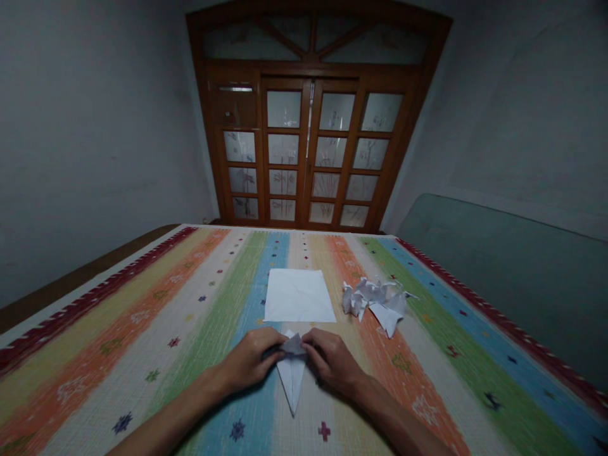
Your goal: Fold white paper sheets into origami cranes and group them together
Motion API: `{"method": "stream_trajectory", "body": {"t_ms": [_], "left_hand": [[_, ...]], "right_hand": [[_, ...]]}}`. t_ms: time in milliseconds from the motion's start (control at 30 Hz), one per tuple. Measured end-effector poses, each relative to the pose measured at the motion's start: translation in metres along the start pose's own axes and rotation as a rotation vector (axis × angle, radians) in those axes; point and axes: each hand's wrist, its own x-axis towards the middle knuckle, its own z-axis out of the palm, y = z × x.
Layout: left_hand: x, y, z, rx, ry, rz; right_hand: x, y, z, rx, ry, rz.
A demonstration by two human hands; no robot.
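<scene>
A partly folded white paper piece (292, 373) lies on the striped cloth, its long point aimed toward me. My left hand (251, 360) pinches its upper left part and my right hand (332, 361) pinches the upper right, fingertips meeting over the fold. Both hands rest on the cloth. Just beyond them lies a flat square white sheet (299, 295). To its right sits a small heap of finished folded paper figures (377, 303).
The striped multicoloured cloth (142, 342) covers a wide flat surface with a dark red border. A wooden door with frosted glass panes (311, 145) stands behind it. A green padded surface (513, 278) lies to the right, grey walls on both sides.
</scene>
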Motion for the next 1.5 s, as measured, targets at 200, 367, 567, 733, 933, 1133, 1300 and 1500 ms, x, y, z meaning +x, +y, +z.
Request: {"method": "stream_trajectory", "body": {"t_ms": [200,367,567,733,933,1133,1300,1500], "left_hand": [[0.002,0.002,0.011,-0.098,0.123,-0.167],[0.001,-0.001,0.016,-0.134,0.178,-0.193],[0.002,-0.002,0.020,-0.116,0.204,-0.152],[0.005,0.002,0.017,-0.047,0.163,-0.134],[0.007,0.007,0.018,-0.086,0.154,-0.166],[0.008,0.009,0.019,-0.081,0.171,-0.248],[0.009,0.010,0.018,-0.116,0.166,-0.268],[0.010,0.011,0.018,-0.172,0.147,-0.295]], "right_hand": [[0.003,-0.005,0.000,0.135,-0.044,0.115],[0.005,-0.004,0.009,0.154,0.011,0.226],[0.004,-0.004,0.016,0.084,0.038,0.183],[0.004,-0.005,0.014,0.048,0.041,0.115],[0.006,-0.003,0.013,0.082,0.031,0.123],[0.009,-0.003,0.013,0.221,0.066,0.253],[0.011,-0.004,0.015,0.305,0.078,0.299],[0.012,0.000,0.019,0.392,0.100,0.336]]}}
